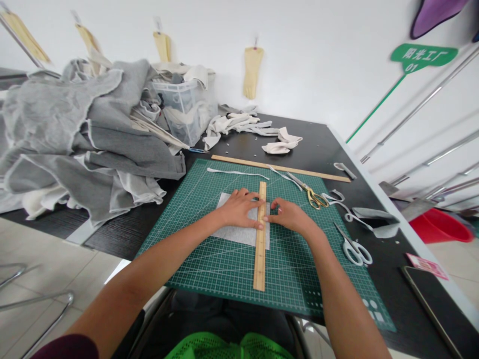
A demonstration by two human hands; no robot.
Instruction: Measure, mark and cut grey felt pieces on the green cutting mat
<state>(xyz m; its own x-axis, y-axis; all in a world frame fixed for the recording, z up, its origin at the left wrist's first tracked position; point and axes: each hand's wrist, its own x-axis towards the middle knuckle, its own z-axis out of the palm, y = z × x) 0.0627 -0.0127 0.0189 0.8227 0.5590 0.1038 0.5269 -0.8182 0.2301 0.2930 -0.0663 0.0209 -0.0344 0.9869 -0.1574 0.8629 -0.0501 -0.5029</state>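
Note:
My left hand (243, 208) lies over a piece of light grey cloth (235, 235), its fingers spread. Its thumb and forefinger tips rest on a short wooden ruler (259, 267). From the other side my right hand (288, 215) touches the ruler's right edge with its thumb; the fingers are bent and apart from the thumb. The ruler lies lengthwise across the right part of the cloth, pointing toward me. Both are flat on a green cutting mat (209, 269) with a white grid. My left hand hides part of the cloth.
Gold-handled scissors (317, 198) and white-handled scissors (357, 251) lie at the right. A long wooden ruler (280, 168) crosses the mat's far edge. Grey cloth (127, 134) is heaped at left beside a clear plastic bin (183, 99). A phone (436, 304) lies at the near right.

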